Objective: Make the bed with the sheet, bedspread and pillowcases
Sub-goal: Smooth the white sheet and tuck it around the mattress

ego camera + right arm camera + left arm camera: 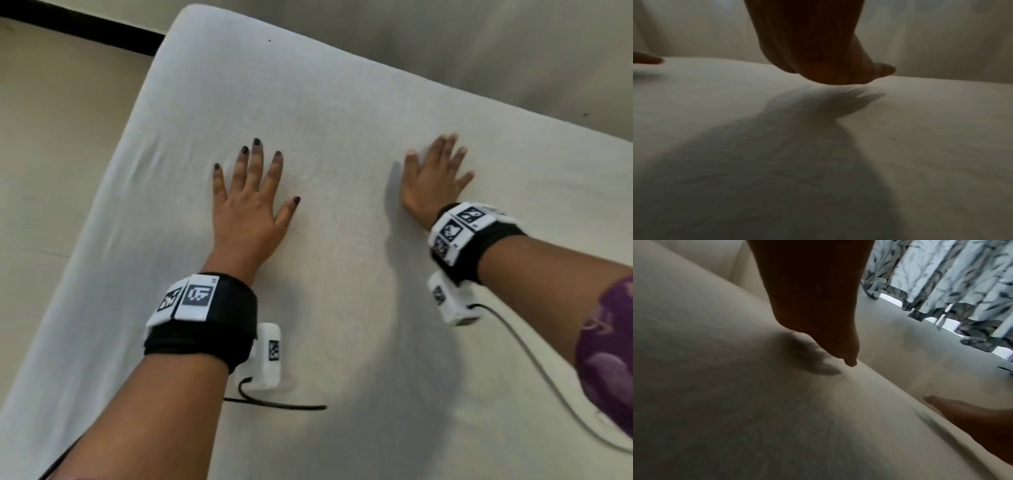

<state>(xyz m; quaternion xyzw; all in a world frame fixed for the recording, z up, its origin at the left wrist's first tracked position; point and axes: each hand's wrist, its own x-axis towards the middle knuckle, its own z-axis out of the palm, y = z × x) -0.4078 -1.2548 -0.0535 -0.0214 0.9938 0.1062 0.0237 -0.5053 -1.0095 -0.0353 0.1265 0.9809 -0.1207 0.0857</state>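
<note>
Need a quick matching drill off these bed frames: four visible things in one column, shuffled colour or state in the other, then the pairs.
Things:
1. white fitted sheet
2. left hand
3. black fabric wristband on the left wrist
4. leaf-patterned curtain

States:
A. hangs by the floor, grey-blue and white
B. fingers spread, dark-painted nails, flat over the bed
C. stretched across the mattress
D. carries white square-code tags

Pairs: 1-C, 2-B, 3-D, 4-A
</note>
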